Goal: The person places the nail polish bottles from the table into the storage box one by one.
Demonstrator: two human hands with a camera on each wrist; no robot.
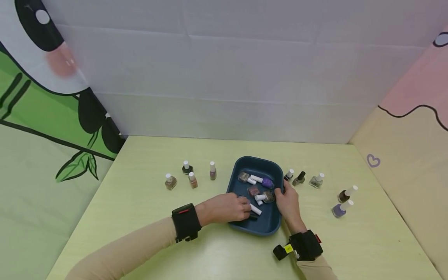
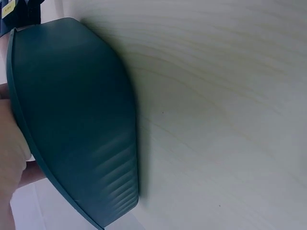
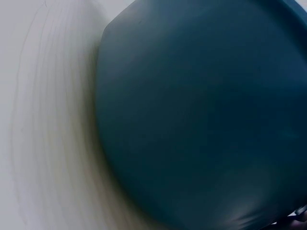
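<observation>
A dark blue plastic basin (image 1: 257, 229) on the table holds several nail polish bottles, among them a purple one (image 1: 268, 183) and a glittery one (image 1: 268, 196). My left hand (image 1: 227, 209) reaches over its left rim with fingers bent down among the bottles, beside a white cap (image 1: 256, 209) and a black cap (image 1: 252, 217). The fingertips are hidden, so I cannot tell whether they pinch a bottle. My right hand (image 1: 288, 202) grips the right rim, thumb on the inside. In both wrist views the basin's outer wall (image 2: 81, 115) fills much of the picture.
Left of the basin stand several nail polish bottles, including a pinkish one (image 1: 212, 171) and a dark one (image 1: 187, 168). More stand on the right, such as a black-capped one (image 1: 299, 178), a clear one (image 1: 316, 181) and a purple one (image 1: 339, 210). A pale backdrop (image 1: 224, 77) borders the table.
</observation>
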